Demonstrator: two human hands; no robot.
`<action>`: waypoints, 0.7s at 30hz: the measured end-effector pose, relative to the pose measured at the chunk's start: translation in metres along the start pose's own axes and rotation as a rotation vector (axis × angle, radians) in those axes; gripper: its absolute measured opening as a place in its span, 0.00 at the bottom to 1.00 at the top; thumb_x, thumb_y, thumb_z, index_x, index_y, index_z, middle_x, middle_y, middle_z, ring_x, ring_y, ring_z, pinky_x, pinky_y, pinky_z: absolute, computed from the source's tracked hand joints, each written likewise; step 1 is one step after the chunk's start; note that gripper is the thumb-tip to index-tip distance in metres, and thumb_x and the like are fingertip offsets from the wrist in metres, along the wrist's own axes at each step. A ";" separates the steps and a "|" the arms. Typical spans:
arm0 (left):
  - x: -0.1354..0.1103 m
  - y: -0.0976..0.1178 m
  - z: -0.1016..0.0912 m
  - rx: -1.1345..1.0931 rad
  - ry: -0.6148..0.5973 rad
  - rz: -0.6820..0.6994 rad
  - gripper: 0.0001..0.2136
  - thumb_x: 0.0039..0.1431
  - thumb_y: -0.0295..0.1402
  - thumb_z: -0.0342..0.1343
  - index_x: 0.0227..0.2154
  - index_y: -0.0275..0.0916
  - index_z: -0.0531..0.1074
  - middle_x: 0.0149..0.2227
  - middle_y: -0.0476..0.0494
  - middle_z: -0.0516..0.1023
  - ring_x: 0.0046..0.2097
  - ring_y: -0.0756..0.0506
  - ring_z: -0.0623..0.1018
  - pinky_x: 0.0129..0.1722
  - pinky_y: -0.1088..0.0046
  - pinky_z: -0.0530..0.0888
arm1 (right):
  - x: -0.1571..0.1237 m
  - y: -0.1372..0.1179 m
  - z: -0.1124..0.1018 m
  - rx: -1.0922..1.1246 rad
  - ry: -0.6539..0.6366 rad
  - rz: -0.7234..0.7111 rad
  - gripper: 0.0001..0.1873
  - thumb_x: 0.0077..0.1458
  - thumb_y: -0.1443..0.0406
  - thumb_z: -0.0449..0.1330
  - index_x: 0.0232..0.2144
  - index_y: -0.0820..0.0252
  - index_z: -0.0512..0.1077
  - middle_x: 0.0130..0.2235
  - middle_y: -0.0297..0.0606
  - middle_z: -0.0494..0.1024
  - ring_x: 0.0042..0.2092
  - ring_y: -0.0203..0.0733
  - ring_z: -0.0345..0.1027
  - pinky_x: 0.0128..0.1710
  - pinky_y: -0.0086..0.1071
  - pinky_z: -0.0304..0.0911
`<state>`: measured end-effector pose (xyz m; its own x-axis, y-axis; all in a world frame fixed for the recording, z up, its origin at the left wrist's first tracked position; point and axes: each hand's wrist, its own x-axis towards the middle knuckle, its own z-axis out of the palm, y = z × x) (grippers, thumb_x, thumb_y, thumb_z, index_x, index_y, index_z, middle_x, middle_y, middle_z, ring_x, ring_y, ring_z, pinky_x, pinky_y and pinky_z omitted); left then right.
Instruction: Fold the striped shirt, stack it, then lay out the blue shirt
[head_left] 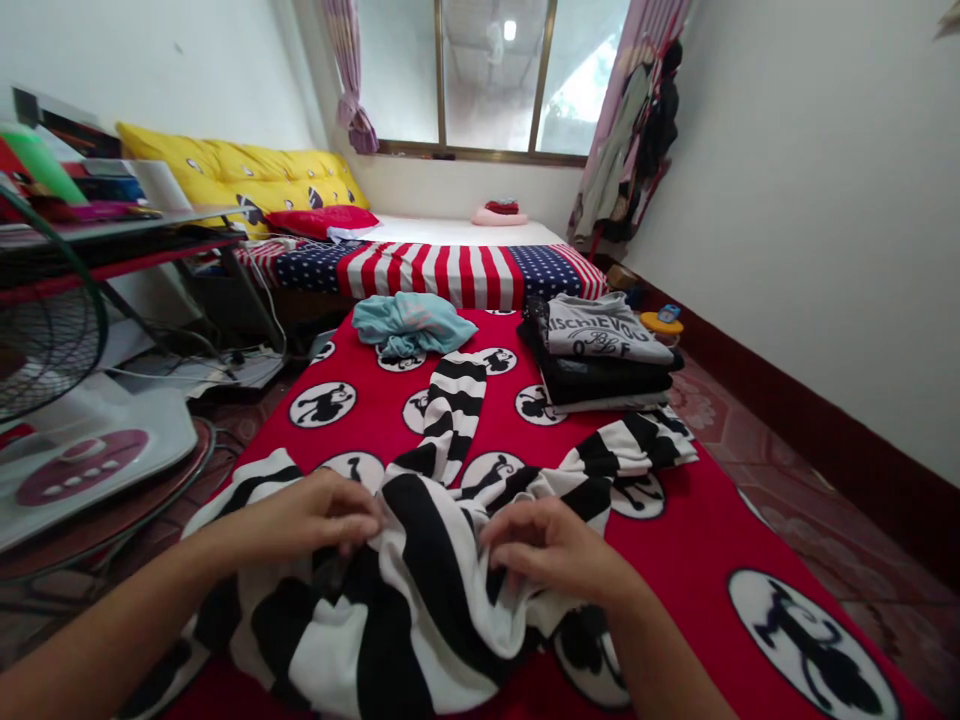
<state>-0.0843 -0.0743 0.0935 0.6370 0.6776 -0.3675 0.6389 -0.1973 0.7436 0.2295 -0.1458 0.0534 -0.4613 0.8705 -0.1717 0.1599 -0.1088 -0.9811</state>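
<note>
A black-and-white striped long-sleeved shirt (427,560) lies crumpled over a red blanket (675,560) printed with round dark figures. One striped sleeve stretches away from me; the other reaches out to the right. My left hand (345,510) has its fingers curled against the left part of the shirt, pinching cloth. Across from it, my right hand (544,545) grips a fold of the same shirt between thumb and fingers. Beyond the sleeves sit a crumpled light-blue garment (412,322) and a stack of folded clothes (607,345), with a grey printed shirt on top.
A bed (450,230) with a flag-patterned cover stands at the back under a window. At left are a cluttered desk (127,235), a wire fan (45,330) and a white plastic seat (90,450). Clothes hang on a rack (637,140) by the right wall.
</note>
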 end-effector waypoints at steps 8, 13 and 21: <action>0.085 -0.001 0.005 0.082 0.399 -0.112 0.46 0.46 0.55 0.59 0.65 0.37 0.53 0.57 0.31 0.71 0.51 0.34 0.76 0.48 0.58 0.73 | -0.006 0.030 -0.028 -0.651 0.692 0.029 0.44 0.45 0.68 0.62 0.64 0.47 0.56 0.61 0.43 0.62 0.25 0.30 0.64 0.34 0.34 0.65; 0.080 0.005 0.016 0.187 0.240 -0.053 0.32 0.42 0.42 0.64 0.53 0.37 0.70 0.55 0.36 0.74 0.55 0.33 0.73 0.55 0.57 0.69 | -0.019 0.041 -0.033 -0.716 0.615 0.058 0.29 0.47 0.65 0.62 0.54 0.50 0.70 0.46 0.39 0.72 0.36 0.41 0.68 0.35 0.32 0.63; 0.034 0.007 -0.053 0.009 0.790 -0.142 0.26 0.48 0.47 0.57 0.46 0.33 0.72 0.38 0.42 0.81 0.39 0.40 0.79 0.38 0.65 0.77 | -0.025 0.032 -0.056 -0.479 0.542 0.052 0.12 0.47 0.57 0.64 0.26 0.60 0.75 0.22 0.29 0.69 0.25 0.34 0.59 0.23 0.26 0.53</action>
<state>-0.0811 -0.0149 0.1162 0.0578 0.9972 0.0480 0.6966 -0.0747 0.7136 0.2952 -0.1439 0.0308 0.0350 0.9990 -0.0270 0.5916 -0.0424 -0.8051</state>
